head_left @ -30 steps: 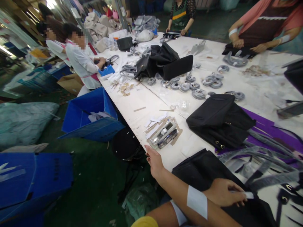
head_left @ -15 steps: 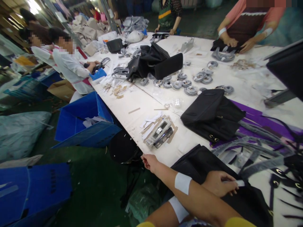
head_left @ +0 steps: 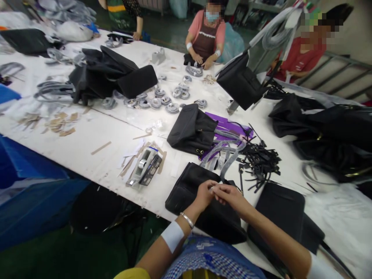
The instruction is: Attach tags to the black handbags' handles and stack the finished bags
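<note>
A black bag [head_left: 215, 223] lies on the table in front of me, with handles [head_left: 231, 164] wrapped in clear plastic. Over it, my left hand [head_left: 205, 193] and my right hand [head_left: 229, 195] meet with fingertips pinched together. Between them is the lower end of a plastic-wrapped handle, with a bit of white showing; the fingers hide most of it. A metal bracelet circles my left wrist. To the left of the bag stands a grey tape dispenser [head_left: 144, 164], among paper and cardboard strips.
Another black bag [head_left: 192, 130] rests on purple sheets [head_left: 225, 124] ahead. Loose black straps [head_left: 263, 159] lie to the right. Further off are coiled, wrapped straps [head_left: 173, 107] and a heap of black bags [head_left: 107, 75]. Blue bins [head_left: 37, 209] stand below the table's left edge. Co-workers are across the table.
My right hand has come back from the table's left edge to meet my left hand at the handle. My view has turned to the right.
</note>
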Demonstrator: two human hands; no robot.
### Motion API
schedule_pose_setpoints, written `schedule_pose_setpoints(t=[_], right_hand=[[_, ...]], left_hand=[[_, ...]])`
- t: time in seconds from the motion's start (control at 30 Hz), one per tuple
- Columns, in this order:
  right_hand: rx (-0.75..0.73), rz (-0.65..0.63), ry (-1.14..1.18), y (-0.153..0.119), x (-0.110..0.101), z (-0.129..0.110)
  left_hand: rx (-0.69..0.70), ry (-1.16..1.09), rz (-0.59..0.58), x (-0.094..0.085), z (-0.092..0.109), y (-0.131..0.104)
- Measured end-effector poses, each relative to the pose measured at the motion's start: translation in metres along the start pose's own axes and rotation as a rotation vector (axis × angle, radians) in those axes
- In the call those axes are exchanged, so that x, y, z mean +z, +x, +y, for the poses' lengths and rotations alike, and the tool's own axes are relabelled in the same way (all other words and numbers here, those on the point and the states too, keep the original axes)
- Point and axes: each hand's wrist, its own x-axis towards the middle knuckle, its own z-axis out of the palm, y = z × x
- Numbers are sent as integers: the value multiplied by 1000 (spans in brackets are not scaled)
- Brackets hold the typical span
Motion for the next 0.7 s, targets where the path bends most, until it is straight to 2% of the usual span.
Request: schedule_pose_setpoints(t=[0.1,0.23,0.5,0.7], right_hand=[[80,98,-51,-9,-31,33],[95,120,-40,-3,-40,54],[159,170,-84,15,-40,63],[145,198,-96,13,-40,66]], left_hand=[[40,67,-13,5,-2,0],[74,186,-8,8,1,-2],[97,248,20,9,5,-7],[48,137,-84,6,6,-8]])
